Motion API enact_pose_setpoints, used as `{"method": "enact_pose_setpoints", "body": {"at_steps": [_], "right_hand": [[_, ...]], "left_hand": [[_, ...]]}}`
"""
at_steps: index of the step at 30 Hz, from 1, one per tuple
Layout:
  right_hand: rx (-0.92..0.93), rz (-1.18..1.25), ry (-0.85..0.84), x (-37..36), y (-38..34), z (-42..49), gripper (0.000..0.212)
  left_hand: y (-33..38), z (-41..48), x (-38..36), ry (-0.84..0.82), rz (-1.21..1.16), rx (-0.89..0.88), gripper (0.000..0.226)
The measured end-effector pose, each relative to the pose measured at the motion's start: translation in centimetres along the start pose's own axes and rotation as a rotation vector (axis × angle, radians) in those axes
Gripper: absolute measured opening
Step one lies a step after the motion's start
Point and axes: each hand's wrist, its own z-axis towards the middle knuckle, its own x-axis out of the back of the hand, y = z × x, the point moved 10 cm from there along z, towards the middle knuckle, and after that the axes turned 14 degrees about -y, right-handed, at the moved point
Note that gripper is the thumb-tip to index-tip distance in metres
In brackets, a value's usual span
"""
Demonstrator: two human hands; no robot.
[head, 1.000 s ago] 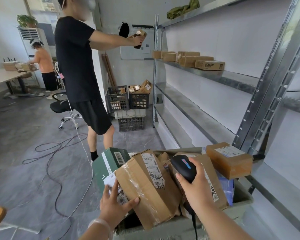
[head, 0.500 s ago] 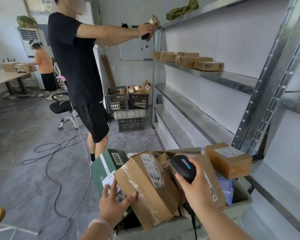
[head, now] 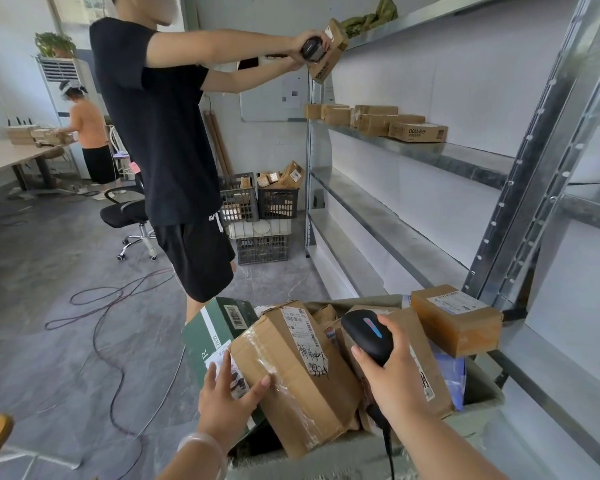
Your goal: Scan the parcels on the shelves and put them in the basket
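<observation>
A grey basket [head: 478, 414] in front of me is heaped with parcels. My left hand [head: 227, 398] rests with spread fingers on the left end of a large taped cardboard parcel [head: 291, 368] lying on top. My right hand [head: 394, 375] grips a black barcode scanner [head: 368, 336] with a blue light, held over the parcels. A green box [head: 210, 329] leans at the basket's left. A small brown parcel [head: 456, 320] with a white label sits at the right, against the shelf edge. Several cardboard parcels [head: 378, 119] lie on an upper shelf [head: 465, 155].
A person in black [head: 163, 133] stands close on the left, holding a scanner to a box at the top shelf. Cables [head: 111, 323] trail over the floor. Black crates [head: 260, 202] with parcels stand by the far wall. An office chair [head: 125, 213] and another person are further back.
The person in black stepped closer and raised the box and scanner up to the top shelf. My left hand shifted slightly up the large parcel's end. My right hand stayed put.
</observation>
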Motion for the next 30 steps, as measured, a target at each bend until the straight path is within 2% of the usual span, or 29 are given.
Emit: {"method": "enact_pose_setpoints", "body": {"at_steps": [7,17,24,30], "right_hand": [[0.0,-0.002,-0.004,0.3,-0.8,-1.0,0.066],[0.084,-0.077,-0.002,2.9,-4.0,-4.9,0.062],[0.116,-0.018,-0.052,6.8,-4.8,-8.8,0.064],[0.16,-0.023,-0.018,12.5,-5.4,-12.6,0.062]], "left_hand": [[3.4,-1.1,1.6,0.073,-0.017,-0.099,0.119],[7.0,-5.0,1.0,0.16,0.215,-0.154,0.1],[12.1,-10.3,-3.5,0.169,0.4,-0.254,0.093],[18.7,-14.2,-10.5,0.072,0.491,-0.372,0.088]]}}
